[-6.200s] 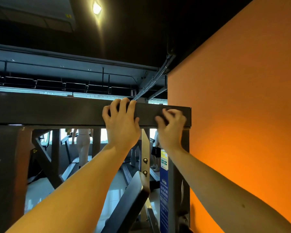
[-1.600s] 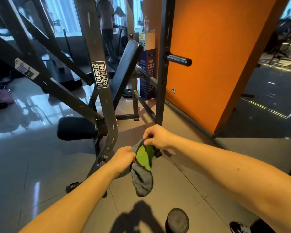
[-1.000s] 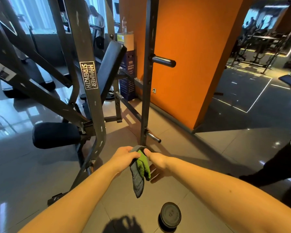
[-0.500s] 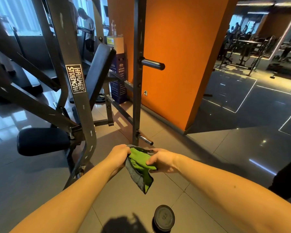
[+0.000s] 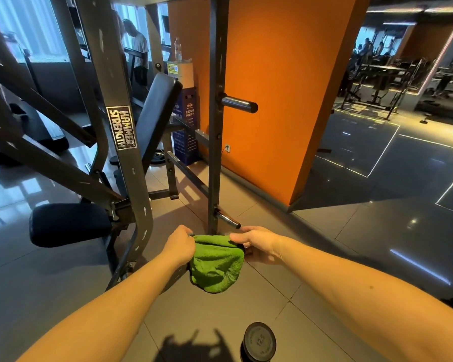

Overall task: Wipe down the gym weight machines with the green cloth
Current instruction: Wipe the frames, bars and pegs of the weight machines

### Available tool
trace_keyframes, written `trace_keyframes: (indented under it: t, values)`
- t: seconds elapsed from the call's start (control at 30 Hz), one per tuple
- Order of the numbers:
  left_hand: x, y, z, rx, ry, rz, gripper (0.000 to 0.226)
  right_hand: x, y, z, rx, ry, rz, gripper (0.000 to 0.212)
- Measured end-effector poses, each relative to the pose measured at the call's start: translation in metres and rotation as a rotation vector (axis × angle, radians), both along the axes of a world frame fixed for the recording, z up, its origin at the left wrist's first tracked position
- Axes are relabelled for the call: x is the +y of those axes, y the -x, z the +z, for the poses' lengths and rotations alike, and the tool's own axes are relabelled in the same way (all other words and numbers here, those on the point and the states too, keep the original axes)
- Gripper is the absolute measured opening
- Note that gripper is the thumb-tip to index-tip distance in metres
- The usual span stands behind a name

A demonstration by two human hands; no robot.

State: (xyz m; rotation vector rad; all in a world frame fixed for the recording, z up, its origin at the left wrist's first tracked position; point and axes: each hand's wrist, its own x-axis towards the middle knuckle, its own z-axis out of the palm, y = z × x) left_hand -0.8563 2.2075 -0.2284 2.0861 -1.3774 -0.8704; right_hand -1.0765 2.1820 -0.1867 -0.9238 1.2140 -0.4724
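Orange wall point(image 5: 285, 100), dumbbell point(image 5: 259, 342) on tiled floor point(image 5: 377, 244), distant bottle point(image 5: 177, 49)

gym | Hammer Strength weight machine point(image 5: 120, 131) | padded bench point(image 5: 157, 111) | dumbbell point(image 5: 259, 340)

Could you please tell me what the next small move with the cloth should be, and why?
Probably press the green cloth against the dark upright just ahead. The left hand and right hand each pinch its top edge, and it hangs spread between them, not yet on any frame.
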Motion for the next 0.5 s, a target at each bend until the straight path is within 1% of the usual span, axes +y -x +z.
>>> trace_keyframes:
  t: [0.1, 0.13, 0.2, 0.27, 0.33, 0.43, 0.47, 0.5]
  values:
    - [-0.003, 0.005, 0.004, -0.123, -0.01, -0.05, 0.028, 0.004, 0.007, 0.003, 0.033, -0.034, 0.061, 0.089]
    - [-0.004, 0.008, 0.004, -0.148, -0.009, -0.057, 0.028, 0.005, 0.011, 0.005, 0.039, -0.051, 0.08, 0.087]
    - [-0.007, 0.014, 0.006, -0.15, 0.005, -0.044, 0.032, 0.008, 0.018, 0.007, 0.068, -0.062, 0.11, 0.075]
    - [-0.012, 0.018, 0.008, -0.091, 0.04, -0.001, 0.043, 0.01, 0.025, 0.011, 0.104, -0.07, 0.097, 0.067]
    - [-0.017, 0.02, 0.009, -0.005, 0.053, 0.046, 0.049, 0.009, 0.032, 0.008, 0.103, -0.066, 0.036, 0.07]
    - [-0.023, 0.022, 0.01, 0.126, 0.056, 0.134, 0.039, 0.001, 0.047, -0.001, 0.058, -0.008, -0.098, 0.091]
    - [-0.025, 0.024, 0.01, 0.166, 0.066, 0.176, 0.035, -0.002, 0.052, -0.004, 0.061, 0.022, -0.121, 0.091]
    - [-0.028, 0.025, 0.009, 0.199, 0.079, 0.214, 0.031, -0.004, 0.056, -0.006, 0.071, 0.05, -0.139, 0.086]
